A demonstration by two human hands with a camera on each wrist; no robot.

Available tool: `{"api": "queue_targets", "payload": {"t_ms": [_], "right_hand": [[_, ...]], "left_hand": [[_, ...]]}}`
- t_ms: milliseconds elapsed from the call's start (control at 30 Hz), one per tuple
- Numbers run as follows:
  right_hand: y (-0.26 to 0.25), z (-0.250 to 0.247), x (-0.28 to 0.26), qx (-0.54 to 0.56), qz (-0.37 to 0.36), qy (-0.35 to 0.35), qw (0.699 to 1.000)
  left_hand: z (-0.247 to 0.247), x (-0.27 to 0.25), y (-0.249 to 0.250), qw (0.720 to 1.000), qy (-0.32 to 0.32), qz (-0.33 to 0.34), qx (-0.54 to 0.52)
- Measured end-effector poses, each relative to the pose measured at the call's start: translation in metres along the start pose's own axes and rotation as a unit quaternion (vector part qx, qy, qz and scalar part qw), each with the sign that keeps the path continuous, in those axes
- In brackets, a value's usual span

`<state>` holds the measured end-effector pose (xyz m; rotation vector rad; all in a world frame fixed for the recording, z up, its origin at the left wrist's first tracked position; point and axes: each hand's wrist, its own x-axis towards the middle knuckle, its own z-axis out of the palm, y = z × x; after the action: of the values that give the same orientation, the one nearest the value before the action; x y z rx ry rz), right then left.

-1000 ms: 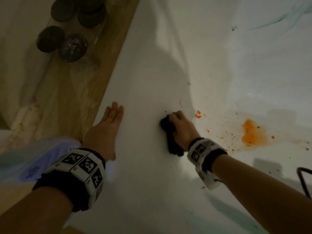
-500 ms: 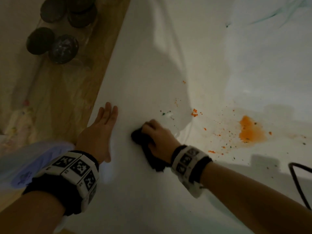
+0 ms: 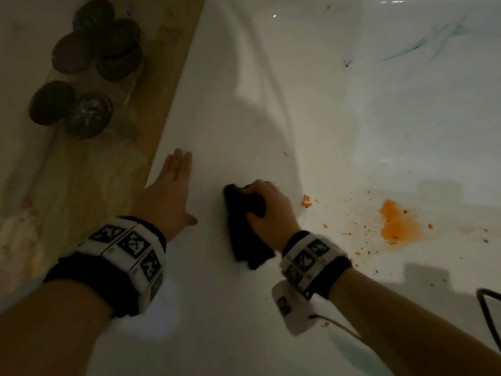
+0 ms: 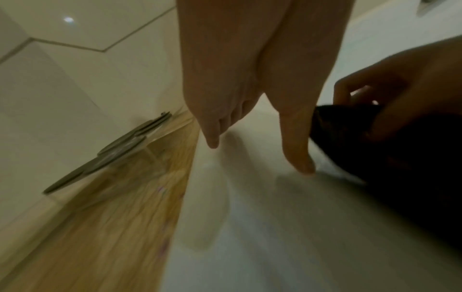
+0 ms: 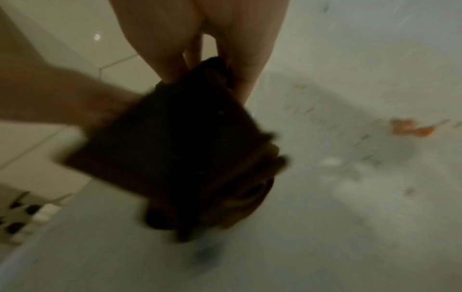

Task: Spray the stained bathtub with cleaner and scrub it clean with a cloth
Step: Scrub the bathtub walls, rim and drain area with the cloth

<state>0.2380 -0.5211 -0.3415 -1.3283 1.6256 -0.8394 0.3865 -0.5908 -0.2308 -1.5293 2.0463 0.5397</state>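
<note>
A white bathtub fills most of the head view. My right hand grips a dark folded cloth and presses it on the tub's inner slope near the rim. In the right wrist view the cloth hangs below my curled fingers. An orange stain with scattered orange specks lies to the right of the cloth. Green streaks mark the far tub wall. My left hand rests flat with straight fingers on the tub rim; the left wrist view shows its fingers touching the white surface.
A wooden ledge runs along the tub's left side. Several dark round lids on clear jars stand on it at the far left. A black cable curves in at the lower right. Pale tiled wall rises behind the ledge.
My right hand with the cloth slid left from beside the orange specks, then moved a little back to the right. The left hand stayed flat on the rim.
</note>
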Motion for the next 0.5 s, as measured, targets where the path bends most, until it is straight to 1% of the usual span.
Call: {"api": "queue_targets", "payload": {"t_ms": [33,67,100,200,267,400,500], "right_hand": [[-0.009,0.010,-0.001,0.006,-0.029,-0.024,0.999],[-0.012,0.019,0.001,0.008,-0.041,-0.035,0.999],[-0.012,0.024,0.003,0.015,-0.040,-0.031,0.999],[0.000,0.026,0.009,0.060,-0.032,0.002,0.998],[0.008,0.020,0.017,0.076,-0.026,0.017,0.997],[0.028,0.000,0.048,0.094,-0.017,0.077,0.992],[0.048,-0.024,0.072,0.082,0.018,0.107,0.991]], "left_hand": [[-0.006,0.013,0.007,1.000,0.005,0.004,0.008],[-0.012,0.026,0.016,1.000,0.009,0.014,0.020],[-0.019,0.037,0.024,0.999,0.015,0.026,0.038],[-0.034,0.067,0.044,0.992,0.029,0.068,0.099],[-0.042,0.085,0.054,0.988,0.029,0.078,0.128],[-0.050,0.112,0.067,0.987,0.024,0.070,0.145],[-0.046,0.125,0.072,0.982,0.020,0.059,0.179]]}}
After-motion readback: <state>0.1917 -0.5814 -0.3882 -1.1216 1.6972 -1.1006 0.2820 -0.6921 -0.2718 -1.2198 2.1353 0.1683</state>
